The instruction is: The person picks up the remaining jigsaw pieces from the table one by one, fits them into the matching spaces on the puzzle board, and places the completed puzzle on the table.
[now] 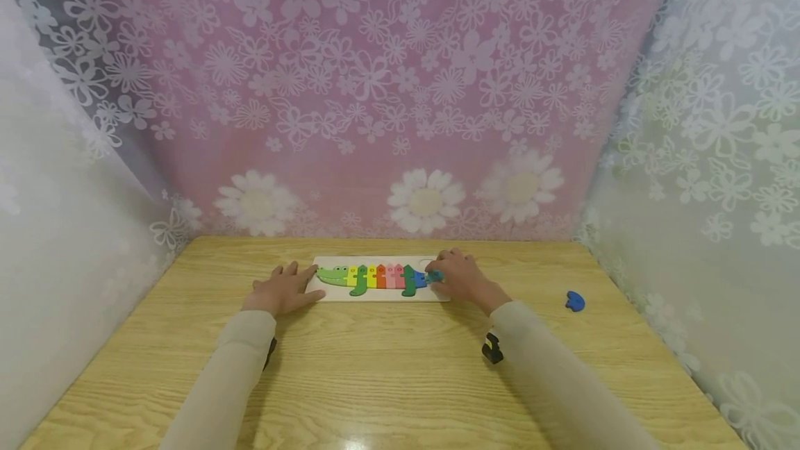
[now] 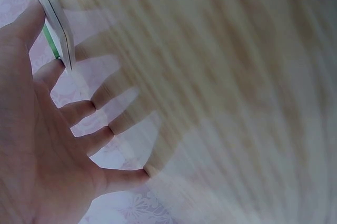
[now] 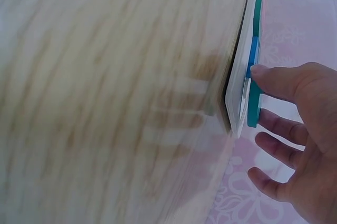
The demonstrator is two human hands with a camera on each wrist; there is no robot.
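A white puzzle board (image 1: 381,296) lies on the table, with a crocodile made of coloured pieces on it, green head (image 1: 332,275) to the left. My left hand (image 1: 282,290) rests at the board's left end with fingers spread, thumb and index finger at its edge in the left wrist view. At the tail end, my right hand (image 1: 462,278) pinches a teal puzzle piece (image 3: 255,100) between thumb and index finger. That piece sits over the board's right end, beside a blue puzzle piece (image 1: 419,279); the hand partly hides it in the head view.
A loose blue puzzle piece (image 1: 576,301) lies on the wooden table (image 1: 375,373) to the right, near the side edge. Flowered cloth (image 1: 375,89) hangs behind the table and along both sides.
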